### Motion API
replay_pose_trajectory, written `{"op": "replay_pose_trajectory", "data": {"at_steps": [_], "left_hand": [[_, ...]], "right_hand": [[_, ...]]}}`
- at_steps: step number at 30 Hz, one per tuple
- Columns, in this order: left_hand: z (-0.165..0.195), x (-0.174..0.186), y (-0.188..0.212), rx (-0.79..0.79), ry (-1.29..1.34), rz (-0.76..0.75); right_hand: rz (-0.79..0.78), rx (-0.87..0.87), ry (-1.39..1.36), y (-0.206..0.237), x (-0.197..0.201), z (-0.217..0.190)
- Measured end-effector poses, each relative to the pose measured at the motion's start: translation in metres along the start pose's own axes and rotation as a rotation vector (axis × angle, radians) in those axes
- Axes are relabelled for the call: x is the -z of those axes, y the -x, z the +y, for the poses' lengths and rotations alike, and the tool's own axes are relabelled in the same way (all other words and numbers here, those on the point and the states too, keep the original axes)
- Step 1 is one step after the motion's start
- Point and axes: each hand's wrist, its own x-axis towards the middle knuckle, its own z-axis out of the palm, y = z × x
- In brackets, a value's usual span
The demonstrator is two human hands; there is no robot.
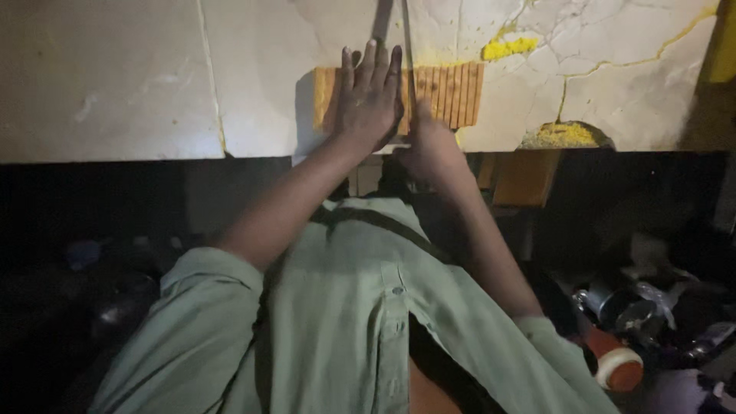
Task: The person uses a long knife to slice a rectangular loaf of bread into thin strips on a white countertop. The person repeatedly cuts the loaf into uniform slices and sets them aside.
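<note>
Item: my left hand [369, 96], fingers spread and flat, palm pressed down on a slab of orange-yellow sweet [448, 93] that lies on the cracked white marble counter [115, 77]. The slab sits at the counter's near edge, its right portion scored into narrow parallel strips; the left portion shows past my wrist as an uncut block. Item: my right hand [429, 142], closed around the handle of a long knife [405, 46], just beside the left hand at the slab's near edge; the blade runs away from me across the slab, next to my left fingers. Item: yellow crumbs [508, 47] in a small heap beyond the slab, and a larger crumb pile [563, 136] at the counter's edge to the right. Item: my pale green shirt [345, 307], sleeves at the elbow. Item: dim metal vessels [625, 307] below on the right, detail unclear.
</note>
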Motion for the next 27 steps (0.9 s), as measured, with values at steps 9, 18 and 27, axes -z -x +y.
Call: {"op": "replay_pose_trajectory", "data": {"at_steps": [9, 18, 27], "left_hand": [[-0.001, -0.002, 0.002, 0.058, 0.139, -0.024], [-0.007, -0.01, 0.009, 0.039, 0.176, 0.086], [-0.014, 0.002, 0.007, 0.082, 0.155, -0.051]], "right_hand": [[-0.274, -0.111, -0.142, 0.141, 0.027, -0.038], [-0.024, 0.033, 0.016, 0.025, -0.03, 0.013], [-0.196, -0.081, -0.133, 0.108, 0.029, -0.062]]}}
